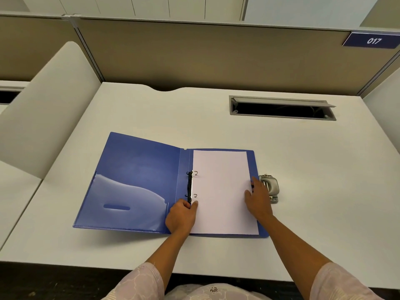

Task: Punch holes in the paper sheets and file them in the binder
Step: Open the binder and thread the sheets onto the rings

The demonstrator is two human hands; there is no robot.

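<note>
Paper sheets (220, 191) are down on the right half of the open blue binder (138, 165), white stack square to the cover, and two silver prongs poke up through the left margin. The ring mechanism (190, 185) runs along the spine at the stack's 9 o'clock. Left hand (180, 217) is in at the stack's 7 o'clock: fingers curled on the spine side, thumb laid on the paper, pinching the lower end of the ring mechanism between them. Right hand (258, 200) sits at 3 o'clock, fingers fairly straight, tips resting on the stack's right edge. Just beyond that hand, the silver hole punch (271, 187) stands on the white desk (313, 169), beside the binder's right edge. The left cover lies flat with a clear pocket (125, 202) across its lower part. Out at 1 o'clock from the binder, a grey cable slot (281, 109) with its flap up, and a "017" plate (373, 41) on the partition.
</note>
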